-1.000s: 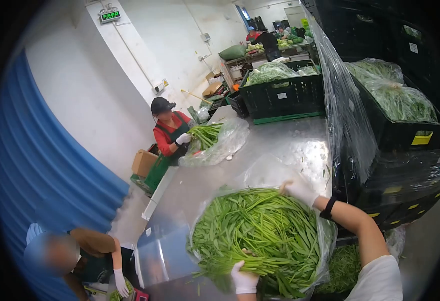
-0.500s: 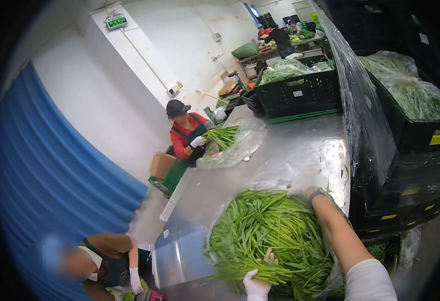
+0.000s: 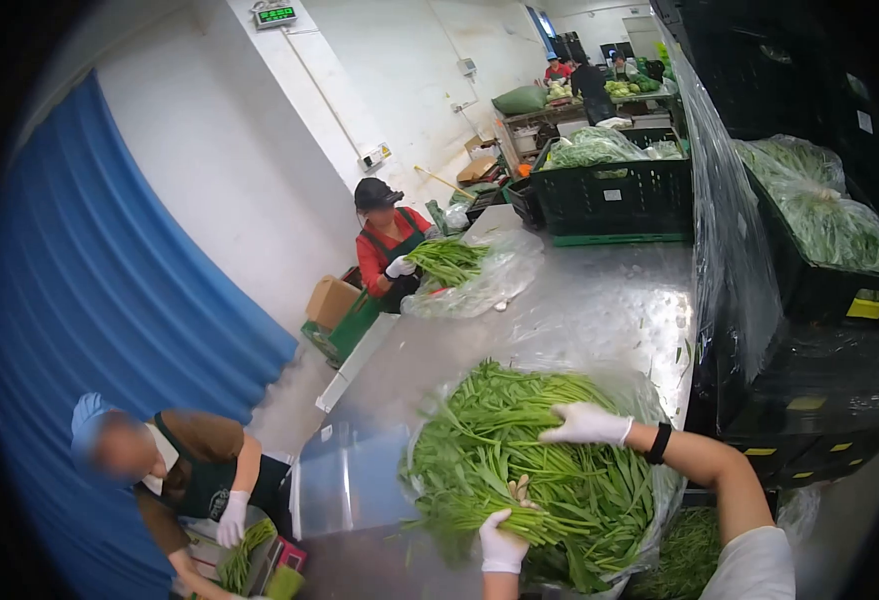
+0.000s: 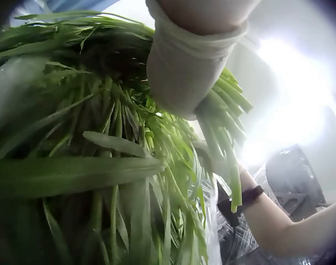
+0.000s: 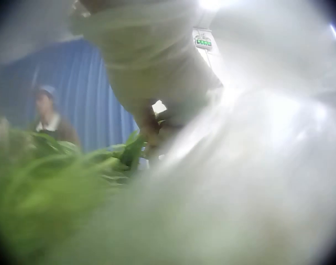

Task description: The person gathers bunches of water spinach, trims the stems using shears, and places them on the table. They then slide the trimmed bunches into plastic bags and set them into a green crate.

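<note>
A big heap of long-stemmed leafy greens (image 3: 519, 440) lies in an opened clear plastic bag (image 3: 667, 470) on the metal table. My white-gloved left hand (image 3: 502, 548) grips a bunch of the greens (image 3: 549, 522) at the heap's near side. In the left wrist view, cut stem ends (image 4: 226, 105) stick out past the gloved left hand (image 4: 190, 66). My gloved right hand (image 3: 591, 424) is over the heap's upper right, its fingers extended leftward across the stems. The right wrist view is blurred, with the right hand's fingertips hidden.
Across the metal table (image 3: 599, 300), a person in red (image 3: 391, 240) handles greens on plastic. At lower left another person (image 3: 199, 465) works by a scale (image 3: 289, 555). Dark crates (image 3: 614, 195) of bagged greens stand at the back, and more stacked crates (image 3: 809, 400) in plastic wrap at right.
My right hand has moved from the bag's far right edge inward over the heap. My left hand keeps its grip on the bunch. The person at lower left has shifted over the scale.
</note>
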Action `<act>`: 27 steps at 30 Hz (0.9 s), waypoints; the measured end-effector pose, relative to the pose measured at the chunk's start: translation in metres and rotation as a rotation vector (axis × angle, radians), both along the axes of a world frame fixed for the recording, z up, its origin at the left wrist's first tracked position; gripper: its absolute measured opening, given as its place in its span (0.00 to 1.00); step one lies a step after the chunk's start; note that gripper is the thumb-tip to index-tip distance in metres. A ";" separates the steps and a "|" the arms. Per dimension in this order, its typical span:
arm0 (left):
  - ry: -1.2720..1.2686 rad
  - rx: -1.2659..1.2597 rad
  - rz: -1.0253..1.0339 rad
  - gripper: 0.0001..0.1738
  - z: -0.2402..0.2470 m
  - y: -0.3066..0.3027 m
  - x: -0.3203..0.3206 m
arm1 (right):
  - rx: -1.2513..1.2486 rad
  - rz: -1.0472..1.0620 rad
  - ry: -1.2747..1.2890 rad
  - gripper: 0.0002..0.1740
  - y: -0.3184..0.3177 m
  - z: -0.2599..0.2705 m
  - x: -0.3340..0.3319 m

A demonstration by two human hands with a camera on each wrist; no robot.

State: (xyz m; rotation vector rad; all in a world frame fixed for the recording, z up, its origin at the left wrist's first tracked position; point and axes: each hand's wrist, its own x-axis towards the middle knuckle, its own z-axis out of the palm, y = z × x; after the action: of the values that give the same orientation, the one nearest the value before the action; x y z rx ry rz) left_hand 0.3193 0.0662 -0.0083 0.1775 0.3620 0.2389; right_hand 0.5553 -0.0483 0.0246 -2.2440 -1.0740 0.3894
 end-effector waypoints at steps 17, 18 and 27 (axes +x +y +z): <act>0.167 0.258 0.005 0.17 -0.011 0.011 -0.077 | 0.114 0.180 0.018 0.32 0.000 0.012 -0.196; 0.205 0.299 0.037 0.18 0.001 0.006 -0.100 | 0.126 0.210 0.039 0.34 -0.003 0.025 -0.218; 0.483 0.319 0.277 0.19 -0.010 -0.003 -0.300 | 0.236 0.598 -0.009 0.35 0.023 -0.009 -0.367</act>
State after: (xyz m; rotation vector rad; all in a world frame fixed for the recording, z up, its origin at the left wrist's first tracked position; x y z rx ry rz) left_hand 0.0194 0.0634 -0.0186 0.5051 0.8307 0.5310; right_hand 0.1880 -0.0254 0.0158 -1.6895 -1.6953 0.4644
